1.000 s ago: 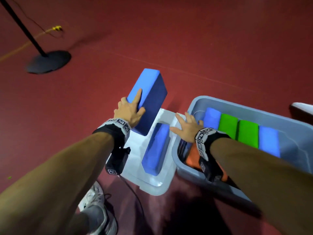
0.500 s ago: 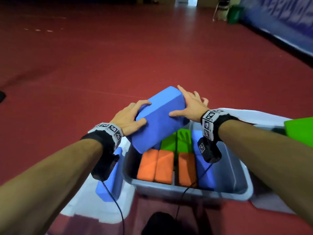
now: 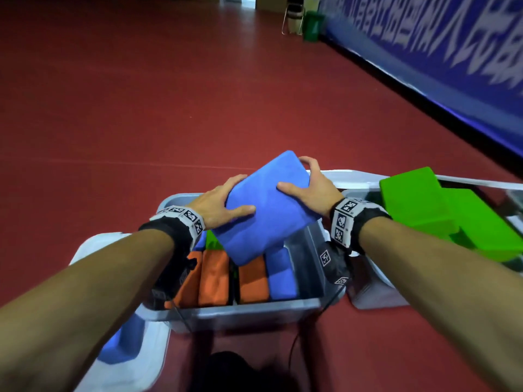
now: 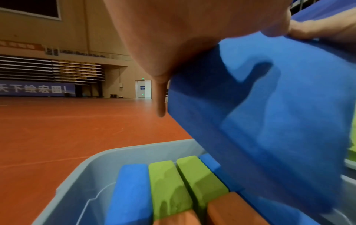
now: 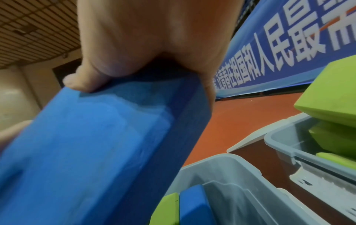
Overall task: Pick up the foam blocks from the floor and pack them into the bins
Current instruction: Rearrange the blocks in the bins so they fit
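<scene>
A large blue foam block (image 3: 263,210) (image 4: 269,114) (image 5: 92,144) hangs tilted over the grey bin (image 3: 243,314). My left hand (image 3: 223,206) grips its left edge, thumb on top. My right hand (image 3: 308,188) grips its right edge, fingers curled over the far corner. Inside the bin stand orange blocks (image 3: 215,281), a blue block (image 3: 281,274) and green blocks (image 4: 169,187). The bin's right part holds no block (image 5: 237,202).
A second grey bin (image 5: 285,140) at the right holds green blocks (image 3: 418,205). White lids lie on the red floor, one at the left (image 3: 93,247) with a blue block (image 3: 124,343) on it. A blue banner (image 3: 424,66) lines the far right wall.
The blue block went from beside the left lid to above the bin. My right hand left the bin rim and took hold of the block's right edge. The view swung right.
</scene>
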